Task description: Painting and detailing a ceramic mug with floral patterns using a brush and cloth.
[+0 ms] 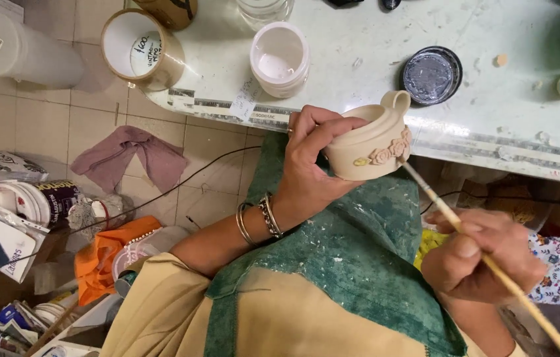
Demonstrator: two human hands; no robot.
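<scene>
My left hand (309, 162) grips a small cream clay cup (369, 142) with a handle and a band of moulded roses along its side, holding it just below the table's edge. My right hand (481, 254) holds a long thin wooden paintbrush (485, 254) like a pen. The brush tip touches the cup's lower right side beside the roses. Bangles circle my left wrist. A green paint-spattered apron covers my lap under both hands.
On the pale table (491, 99) stand an open white paint pot (280, 58), a black round lid (432, 74) and a roll of brown tape (142, 47). A mauve rag (128, 158), cans and clutter lie on the tiled floor at left.
</scene>
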